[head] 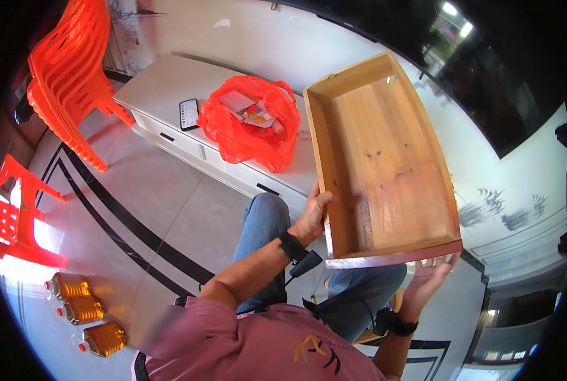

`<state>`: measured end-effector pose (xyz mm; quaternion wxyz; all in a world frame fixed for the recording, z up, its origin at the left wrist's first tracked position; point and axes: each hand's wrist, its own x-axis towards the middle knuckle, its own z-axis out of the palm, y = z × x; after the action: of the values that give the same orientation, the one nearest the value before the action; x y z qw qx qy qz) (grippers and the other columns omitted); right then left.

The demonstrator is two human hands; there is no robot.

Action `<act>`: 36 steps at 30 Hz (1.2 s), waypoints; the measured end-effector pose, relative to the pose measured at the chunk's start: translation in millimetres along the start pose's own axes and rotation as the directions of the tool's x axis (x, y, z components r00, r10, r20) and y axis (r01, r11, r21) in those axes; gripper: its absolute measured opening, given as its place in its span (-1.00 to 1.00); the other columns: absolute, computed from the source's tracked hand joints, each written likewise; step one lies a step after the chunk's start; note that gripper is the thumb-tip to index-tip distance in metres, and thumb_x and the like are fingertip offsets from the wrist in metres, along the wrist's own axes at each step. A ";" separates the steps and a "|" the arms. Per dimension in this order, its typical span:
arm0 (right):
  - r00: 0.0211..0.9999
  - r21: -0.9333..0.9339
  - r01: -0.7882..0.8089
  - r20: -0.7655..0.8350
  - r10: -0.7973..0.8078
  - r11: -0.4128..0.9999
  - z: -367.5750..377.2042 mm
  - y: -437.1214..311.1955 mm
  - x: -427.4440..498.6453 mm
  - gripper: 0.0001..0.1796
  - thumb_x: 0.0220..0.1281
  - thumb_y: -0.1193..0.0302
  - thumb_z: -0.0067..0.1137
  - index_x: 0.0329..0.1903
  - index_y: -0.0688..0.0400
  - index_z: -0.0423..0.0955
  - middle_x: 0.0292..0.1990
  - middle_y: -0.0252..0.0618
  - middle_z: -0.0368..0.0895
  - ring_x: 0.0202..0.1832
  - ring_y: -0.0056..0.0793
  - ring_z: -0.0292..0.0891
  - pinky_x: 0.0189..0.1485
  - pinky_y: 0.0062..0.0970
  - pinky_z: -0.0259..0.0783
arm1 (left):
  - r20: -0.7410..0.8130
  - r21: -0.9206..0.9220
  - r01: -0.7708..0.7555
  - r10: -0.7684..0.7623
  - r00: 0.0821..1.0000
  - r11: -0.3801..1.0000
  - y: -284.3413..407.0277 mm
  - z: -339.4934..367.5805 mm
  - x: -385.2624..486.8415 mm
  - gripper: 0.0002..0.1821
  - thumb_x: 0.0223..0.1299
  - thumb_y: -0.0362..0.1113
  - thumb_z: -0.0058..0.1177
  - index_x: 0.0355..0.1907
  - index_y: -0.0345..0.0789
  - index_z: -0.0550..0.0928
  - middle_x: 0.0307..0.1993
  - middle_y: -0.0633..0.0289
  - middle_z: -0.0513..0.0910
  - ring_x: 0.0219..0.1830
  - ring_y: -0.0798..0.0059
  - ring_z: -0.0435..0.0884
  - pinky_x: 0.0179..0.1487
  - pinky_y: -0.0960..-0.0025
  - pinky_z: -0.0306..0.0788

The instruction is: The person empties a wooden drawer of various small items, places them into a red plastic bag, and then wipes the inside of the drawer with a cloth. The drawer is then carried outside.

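Raised in front of me is a wooden drawer (388, 157), its bare inside facing me and its reddish front panel nearest my body. My left hand (315, 212) grips the long left side wall near the lower corner, thumb over the rim. Below the right end of the front panel, my right hand (431, 274) supports the drawer from beneath with its fingertips, partly hidden by the panel. Left of the drawer, a red plastic bag (250, 124) holding papers and small packets lies on a white low cabinet (155, 81). A smartphone (188, 114) rests beside the bag.
Stacked orange plastic chairs (69, 81) stand at the upper left, with a red plastic stool (21, 214) below them. Several bottles of yellow oil (103, 339) are on the tiled floor at lower left. A large black screen (492, 81) hangs on the wall at upper right.
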<state>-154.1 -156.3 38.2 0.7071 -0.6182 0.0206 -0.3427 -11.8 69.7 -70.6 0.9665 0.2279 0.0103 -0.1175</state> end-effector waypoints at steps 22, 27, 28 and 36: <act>0.551 -0.053 -0.829 0.090 0.830 0.557 -98.3 11.6 -81.3 -0.22 0.32 -0.22 -0.03 0.31 0.16 0.38 0.06 -0.01 0.67 -0.08 -0.04 0.70 -0.01 -0.07 0.61 | -0.237 0.572 0.542 -0.509 0.828 0.616 13.7 -32.4 -4.6 -0.02 0.03 -0.44 0.14 0.55 0.02 0.09 -0.05 0.17 0.55 -0.02 0.39 0.56 -0.02 0.27 0.48; 0.538 -0.010 -0.834 0.207 0.818 0.551 -96.4 40.4 -57.6 -0.25 0.34 -0.12 0.01 0.41 0.05 0.22 0.26 -0.10 0.50 0.05 -0.11 0.63 0.01 -0.10 0.59 | -0.269 0.605 0.517 -0.457 0.848 0.605 17.2 -39.7 21.0 -0.05 0.02 -0.42 0.18 0.51 0.12 0.15 -0.16 0.29 0.58 -0.09 0.49 0.57 -0.08 0.25 0.49; 0.524 0.002 -0.845 0.202 0.827 0.535 -94.9 51.6 -53.9 -0.28 0.36 -0.12 -0.01 0.39 0.06 0.25 0.26 -0.10 0.50 0.06 -0.12 0.63 0.03 -0.09 0.57 | -0.249 0.584 0.512 -0.461 0.852 0.630 19.2 -42.7 28.4 -0.04 0.02 -0.43 0.18 0.51 0.13 0.15 -0.13 0.28 0.56 -0.05 0.47 0.56 -0.07 0.21 0.49; 0.510 0.203 -0.854 0.152 0.846 0.478 -80.5 142.6 -28.1 -0.27 0.38 -0.21 -0.14 0.32 0.08 0.33 0.30 -0.03 0.45 0.22 0.00 0.48 0.26 0.07 0.38 | -0.225 0.714 0.410 -0.368 0.902 0.567 14.6 -65.4 82.5 0.07 0.00 -0.20 0.39 0.55 0.13 0.07 0.11 0.22 0.42 0.14 0.26 0.49 0.07 -0.02 0.40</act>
<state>-146.5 -211.1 -118.5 0.8562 -0.4366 0.2691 0.0620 74.0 93.0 -128.8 0.7358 0.5985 0.0357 -0.3148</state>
